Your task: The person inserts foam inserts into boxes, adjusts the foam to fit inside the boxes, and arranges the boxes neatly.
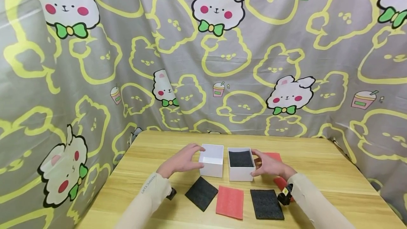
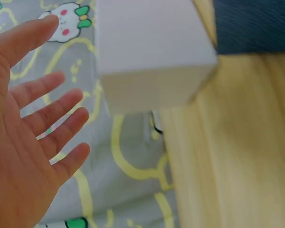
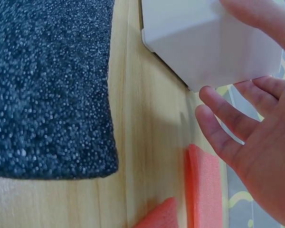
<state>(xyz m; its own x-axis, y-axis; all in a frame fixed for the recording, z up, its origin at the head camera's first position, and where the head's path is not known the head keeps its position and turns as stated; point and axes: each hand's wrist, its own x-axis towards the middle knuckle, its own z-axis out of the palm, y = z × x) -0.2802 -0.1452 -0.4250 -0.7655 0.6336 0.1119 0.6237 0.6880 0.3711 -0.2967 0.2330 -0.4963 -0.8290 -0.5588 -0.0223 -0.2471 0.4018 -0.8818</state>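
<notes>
Two white open-topped boxes stand side by side on the table. My left hand [image 1: 182,159] is at the left side of the left box [image 1: 212,169]; in the left wrist view its fingers are spread, with a gap between them and the box. Inside the right box [image 1: 241,175] lies a black foam sheet [image 1: 240,159]. My right hand [image 1: 268,165] rests against the right side of that box, thumb near the front corner and fingers farther back. The right wrist view shows these fingers extended beside the white wall [image 3: 218,57].
In front of the boxes lie a black foam square [image 1: 201,193], a red foam sheet [image 1: 230,202] and another black sheet [image 1: 267,204]. More red foam [image 1: 272,156] lies behind my right hand, with a piece under the right wrist. A patterned curtain [image 1: 197,56] rises behind the wooden table [image 1: 133,172].
</notes>
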